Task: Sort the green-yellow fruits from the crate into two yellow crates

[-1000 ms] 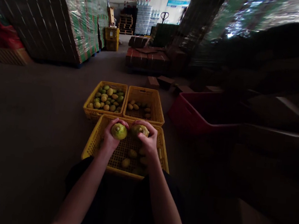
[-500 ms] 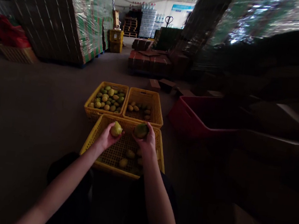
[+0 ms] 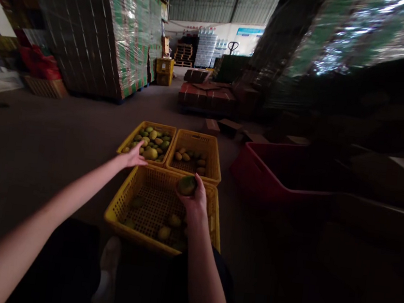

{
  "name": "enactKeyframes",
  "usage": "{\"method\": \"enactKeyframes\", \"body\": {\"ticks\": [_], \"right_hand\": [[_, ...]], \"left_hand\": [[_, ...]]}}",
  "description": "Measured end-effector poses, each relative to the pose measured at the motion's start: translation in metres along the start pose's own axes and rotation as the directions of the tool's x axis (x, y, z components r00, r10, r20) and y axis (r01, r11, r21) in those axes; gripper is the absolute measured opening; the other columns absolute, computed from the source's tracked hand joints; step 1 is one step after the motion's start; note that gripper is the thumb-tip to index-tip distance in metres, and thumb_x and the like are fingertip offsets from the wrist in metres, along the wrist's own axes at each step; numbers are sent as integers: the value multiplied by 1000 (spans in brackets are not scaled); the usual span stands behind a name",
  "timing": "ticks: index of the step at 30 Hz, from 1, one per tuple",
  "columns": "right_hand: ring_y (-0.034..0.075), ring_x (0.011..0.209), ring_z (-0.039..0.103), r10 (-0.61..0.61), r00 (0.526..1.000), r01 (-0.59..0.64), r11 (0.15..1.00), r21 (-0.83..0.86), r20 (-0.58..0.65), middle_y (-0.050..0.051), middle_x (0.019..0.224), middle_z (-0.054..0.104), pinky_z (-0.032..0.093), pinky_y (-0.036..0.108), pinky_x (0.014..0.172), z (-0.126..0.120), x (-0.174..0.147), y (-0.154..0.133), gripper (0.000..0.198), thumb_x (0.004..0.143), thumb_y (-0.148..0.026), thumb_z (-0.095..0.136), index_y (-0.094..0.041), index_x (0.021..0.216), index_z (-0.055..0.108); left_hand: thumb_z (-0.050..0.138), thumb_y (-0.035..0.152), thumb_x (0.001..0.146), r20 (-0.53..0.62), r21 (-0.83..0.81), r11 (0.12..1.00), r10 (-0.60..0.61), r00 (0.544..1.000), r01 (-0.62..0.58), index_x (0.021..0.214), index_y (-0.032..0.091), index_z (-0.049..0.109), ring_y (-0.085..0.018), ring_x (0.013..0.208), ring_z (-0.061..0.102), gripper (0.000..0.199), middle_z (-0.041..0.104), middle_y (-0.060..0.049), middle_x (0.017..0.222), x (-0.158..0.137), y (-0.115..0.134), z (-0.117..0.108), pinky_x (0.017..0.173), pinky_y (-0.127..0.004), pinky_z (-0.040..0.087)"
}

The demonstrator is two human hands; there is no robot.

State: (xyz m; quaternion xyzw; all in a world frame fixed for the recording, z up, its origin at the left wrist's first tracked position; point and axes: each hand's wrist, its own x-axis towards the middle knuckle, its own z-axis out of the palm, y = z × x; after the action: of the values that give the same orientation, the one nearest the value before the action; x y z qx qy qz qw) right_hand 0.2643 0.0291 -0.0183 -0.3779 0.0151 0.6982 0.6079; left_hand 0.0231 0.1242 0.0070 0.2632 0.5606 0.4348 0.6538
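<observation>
I have the left hand (image 3: 135, 156) stretched far forward over the back left crate (image 3: 159, 125), palm turned inward and fingers spread, its grasp released; a yellowish fruit (image 3: 150, 154) lies among the others just past the fingertips, and I cannot tell whether they touch it. My right hand (image 3: 197, 198) is nearer, raised over the far part of the front crate (image 3: 119, 203), its fingers and thumb wrapped around a dark green fruit (image 3: 187, 185). Below, a few loose fruits (image 3: 164, 233) lie on the front crate's slotted bottom, and my right forearm hides part of its right side. The three yellow crates sit close together on a dim grey floor (image 3: 91, 124), with the back right crate (image 3: 197, 142) holding a small scatter of fruit and the left one well filled. A shoe (image 3: 110, 258) shows beside the front crate. To the right, a red tub (image 3: 249, 171) takes up that side, near the crates. Cardboard pieces (image 3: 230, 125) lie behind them, then a low load of reddish boxes (image 3: 208, 96). Tall wrapped stacks (image 3: 73, 34) flank the room, and at the far wall I make out wooden pallets (image 3: 183, 53) and bottled water (image 3: 205, 50).
</observation>
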Motion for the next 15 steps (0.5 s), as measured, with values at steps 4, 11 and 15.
{"method": "enactKeyframes", "body": {"ticks": [4, 11, 15], "right_hand": [[14, 53, 61, 31, 997, -29, 999, 37, -63, -6, 56, 62, 54, 30, 56, 6, -5, -3, 14, 80, -29, 61, -23, 75, 50], [13, 53, 61, 30, 995, -34, 999, -42, -98, -6, 56, 61, 53, 28, 56, 8, -10, 7, 13, 81, -28, 63, -23, 75, 52], [12, 57, 62, 37, 999, -44, 959, -279, -29, -6, 61, 63, 52, 25, 58, -5, -1, 28, 14, 80, -32, 63, -23, 77, 53]], "left_hand": [[38, 49, 92, 74, 377, 911, 148, 986, -165, 143, 19, 33, -22, 118, 58, 59, 51, -19, 138, -6, 24, -18, 94, -36, 48], [48, 44, 86, 166, 935, 331, -86, 982, -129, 100, 12, 67, -25, 101, 64, 39, 69, -13, 107, -26, -102, -50, 78, -33, 54], [52, 34, 85, 191, 980, 64, -79, 978, -187, 95, 14, 69, -29, 113, 59, 28, 69, -13, 110, -33, -133, -53, 97, -38, 44]]}}
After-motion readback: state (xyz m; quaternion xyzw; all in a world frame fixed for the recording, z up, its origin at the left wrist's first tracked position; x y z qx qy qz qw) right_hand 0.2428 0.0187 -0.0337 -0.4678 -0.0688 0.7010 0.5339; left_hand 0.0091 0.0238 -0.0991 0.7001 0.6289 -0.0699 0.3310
